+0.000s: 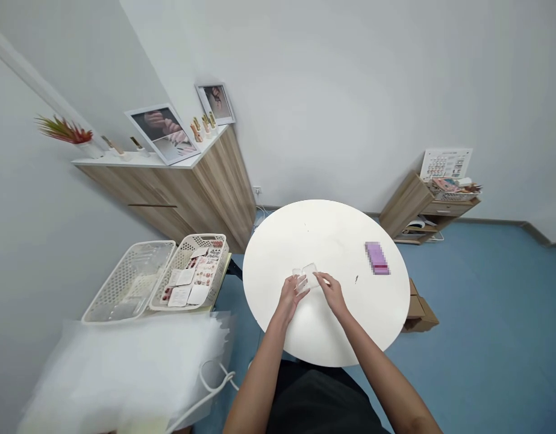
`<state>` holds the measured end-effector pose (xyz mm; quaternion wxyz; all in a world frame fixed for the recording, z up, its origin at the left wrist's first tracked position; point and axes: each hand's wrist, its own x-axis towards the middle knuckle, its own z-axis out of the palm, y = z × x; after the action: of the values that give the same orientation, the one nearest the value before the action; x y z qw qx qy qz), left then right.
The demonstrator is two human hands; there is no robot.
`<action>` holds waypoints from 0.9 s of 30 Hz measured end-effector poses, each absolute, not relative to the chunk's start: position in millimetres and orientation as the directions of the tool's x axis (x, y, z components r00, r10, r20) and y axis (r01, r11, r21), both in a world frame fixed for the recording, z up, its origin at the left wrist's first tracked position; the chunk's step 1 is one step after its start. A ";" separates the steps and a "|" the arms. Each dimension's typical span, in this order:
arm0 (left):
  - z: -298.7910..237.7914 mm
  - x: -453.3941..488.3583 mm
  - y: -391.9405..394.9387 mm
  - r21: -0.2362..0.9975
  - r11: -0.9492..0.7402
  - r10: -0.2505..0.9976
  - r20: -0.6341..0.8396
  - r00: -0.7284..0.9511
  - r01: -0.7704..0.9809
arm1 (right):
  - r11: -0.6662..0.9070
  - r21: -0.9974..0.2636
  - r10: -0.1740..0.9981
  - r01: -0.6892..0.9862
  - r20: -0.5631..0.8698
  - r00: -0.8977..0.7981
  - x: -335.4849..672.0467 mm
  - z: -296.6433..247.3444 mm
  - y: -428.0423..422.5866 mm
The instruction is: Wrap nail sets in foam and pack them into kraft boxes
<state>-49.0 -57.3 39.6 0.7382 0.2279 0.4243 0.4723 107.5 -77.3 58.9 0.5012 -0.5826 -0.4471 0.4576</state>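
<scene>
A small clear plastic case (307, 275) lies on the round white table (323, 241) in front of me. My left hand (292, 292) grips its left end with curled fingers. My right hand (331, 289) pinches the case's right edge. Both forearms reach in from the bottom of the view. What is inside the case is too small to make out.
A purple block (377, 258) lies on the table's right side, with a tiny dark item (356, 279) near it. Two white baskets (194, 271) stand at my left, one holding several cards. Wooden cabinets (205, 187) and a low shelf (422, 208) line the wall.
</scene>
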 end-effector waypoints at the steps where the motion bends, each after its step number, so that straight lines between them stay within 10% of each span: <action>1: 33.0 -46.4 -55.6 0.720 0.472 0.878 -0.438 0.195 -0.508 | -0.149 -0.988 0.964 0.047 -0.134 0.231 115.7 52.0 -77.2; 15: -36.2 -30.1 -56.7 0.758 0.616 0.748 -0.648 -0.143 -0.215 | -0.494 -0.853 0.793 -0.165 -0.521 0.316 151.7 -44.9 -83.8; 27: -18.8 -110.8 -65.2 0.900 0.434 0.872 -0.409 -0.269 0.037 | -0.326 -0.717 0.925 0.616 -0.107 0.365 124.9 -51.8 -51.8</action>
<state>-110.8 -65.2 -18.8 0.5040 0.3340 0.6804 0.4142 124.9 -51.8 -51.8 0.2959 -0.7712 -0.4995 0.2611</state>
